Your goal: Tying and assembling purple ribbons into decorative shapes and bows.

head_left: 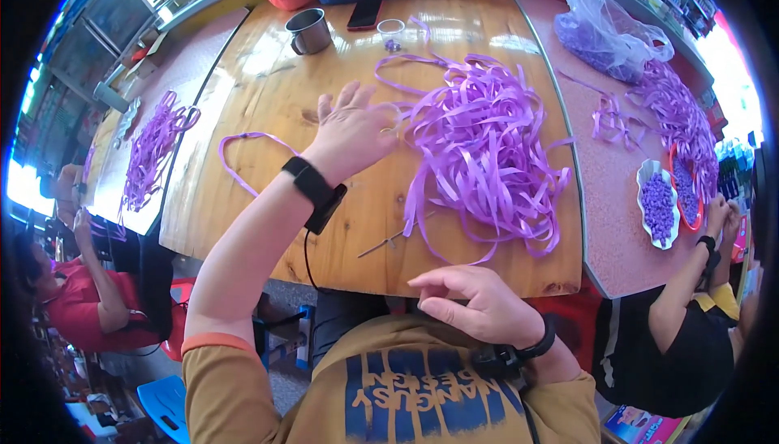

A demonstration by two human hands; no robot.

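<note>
Big wooden bench [243,95] here; heap of purple ribbons [487,152] sprawled over its right half; left hand [353,131] just beside the heap, fingers spread wide, can't tell if they're touching it; right hand [483,306] by the near edge, fingers loosely curled, thumb apart; metal mug [311,34] toward the far side

Purple ribbons [483,152], honey-brown wooden tabletop [357,209]

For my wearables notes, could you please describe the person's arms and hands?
The left hand and right hand are ungloved. Each wrist wears a black strap and boxy device, the left one trailing a thin black cable. Brown sleeves show, the left orange-edged.
</note>
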